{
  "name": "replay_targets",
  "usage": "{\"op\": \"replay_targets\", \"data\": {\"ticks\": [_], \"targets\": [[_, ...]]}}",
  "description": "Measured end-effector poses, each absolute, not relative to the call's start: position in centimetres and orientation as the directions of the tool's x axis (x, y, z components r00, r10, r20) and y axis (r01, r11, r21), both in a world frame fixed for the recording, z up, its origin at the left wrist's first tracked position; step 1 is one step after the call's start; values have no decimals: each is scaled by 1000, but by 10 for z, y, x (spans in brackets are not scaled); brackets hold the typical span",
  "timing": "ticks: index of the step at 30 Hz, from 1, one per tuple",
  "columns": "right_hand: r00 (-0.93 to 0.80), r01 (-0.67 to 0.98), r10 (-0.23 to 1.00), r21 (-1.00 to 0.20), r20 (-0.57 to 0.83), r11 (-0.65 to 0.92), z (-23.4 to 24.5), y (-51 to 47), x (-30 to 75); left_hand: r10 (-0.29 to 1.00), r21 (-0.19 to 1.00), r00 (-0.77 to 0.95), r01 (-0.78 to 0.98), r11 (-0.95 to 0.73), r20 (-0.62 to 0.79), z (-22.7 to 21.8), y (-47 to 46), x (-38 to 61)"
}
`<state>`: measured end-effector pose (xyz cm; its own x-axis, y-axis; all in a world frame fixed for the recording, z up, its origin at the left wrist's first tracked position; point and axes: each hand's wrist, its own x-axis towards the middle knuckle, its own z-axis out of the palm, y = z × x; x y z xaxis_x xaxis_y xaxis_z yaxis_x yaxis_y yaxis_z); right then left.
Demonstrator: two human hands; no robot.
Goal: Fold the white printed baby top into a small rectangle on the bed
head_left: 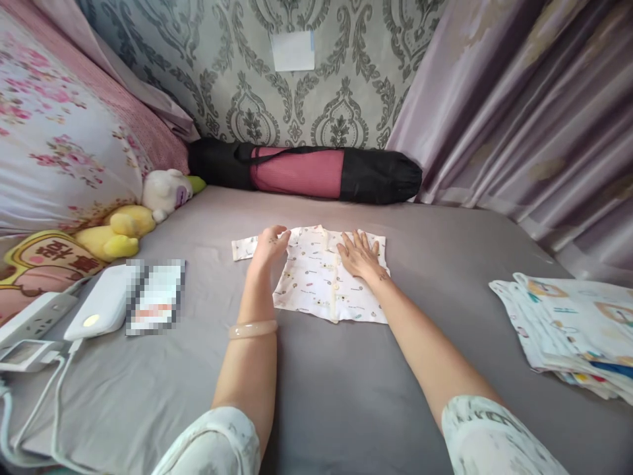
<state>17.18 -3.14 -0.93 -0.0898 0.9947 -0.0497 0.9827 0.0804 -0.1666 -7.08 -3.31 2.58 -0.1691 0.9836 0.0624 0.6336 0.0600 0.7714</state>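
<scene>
A small white baby shirt (311, 280) with a tiny print and a cream front edging lies spread on the grey bed sheet. One sleeve stretches out to the left; on the right side no sleeve sticks out. My left hand (271, 244) is at the top of that left sleeve, its fingers curled in on the cloth near the shoulder and partly hidden. My right hand (360, 256) rests flat on the shirt's upper right part, fingers spread and palm down. A pale bangle circles my left forearm.
Folded printed cloths (578, 323) are stacked at the right. To the left lie a white power bank (103, 300), a power strip (37, 316), cables and a blurred packet (155, 297). Plush toys (126, 227) lean by a floral pillow (64, 132). A black and pink bag (301, 173) lies along the wall.
</scene>
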Motion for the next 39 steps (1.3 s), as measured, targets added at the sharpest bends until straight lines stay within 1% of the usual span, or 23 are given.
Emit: {"op": "replay_targets", "data": {"ticks": [3,6,7,9,11,14,17,19,24,28,33,36,39], "targets": [[-86,983,994,-168,-67,74,-11,-28,175,977,777,-202,624,78,64,23,-32,-80],[-77,977,988,-207,-131,48,-5,-25,174,961,759,-267,639,126,66,22,-33,-88],[-75,975,988,-217,-131,46,-1,-25,172,953,749,-296,647,146,70,22,-33,-90],[-109,971,990,-222,-89,87,6,-26,163,933,724,-350,665,186,81,23,-34,-95],[-192,959,981,-219,-40,179,10,-29,151,910,693,-406,681,239,85,24,-35,-100],[-291,935,956,-221,-33,277,6,-32,135,845,643,-529,676,360,83,24,-37,-106],[-302,935,952,-207,-41,288,-5,-31,129,742,618,-665,617,487,80,22,-38,-112],[-303,936,952,-203,-47,288,-11,-30,129,695,621,-716,576,531,70,19,-38,-116],[-308,935,950,-206,-61,290,-9,-29,133,658,635,-753,513,578,9,14,-40,-117],[-307,934,942,-233,-134,271,4,-22,130,613,567,-789,489,663,-35,16,-42,-113],[-350,919,937,-196,-4,342,8,-8,112,621,545,-783,508,667,-32,15,-41,-113],[-368,910,930,-197,18,364,0,-5,102,619,550,-785,505,665,-27,11,-38,-118],[-356,910,934,-219,20,351,-12,-5,99,623,561,-782,507,655,-20,5,-34,-123]]}}
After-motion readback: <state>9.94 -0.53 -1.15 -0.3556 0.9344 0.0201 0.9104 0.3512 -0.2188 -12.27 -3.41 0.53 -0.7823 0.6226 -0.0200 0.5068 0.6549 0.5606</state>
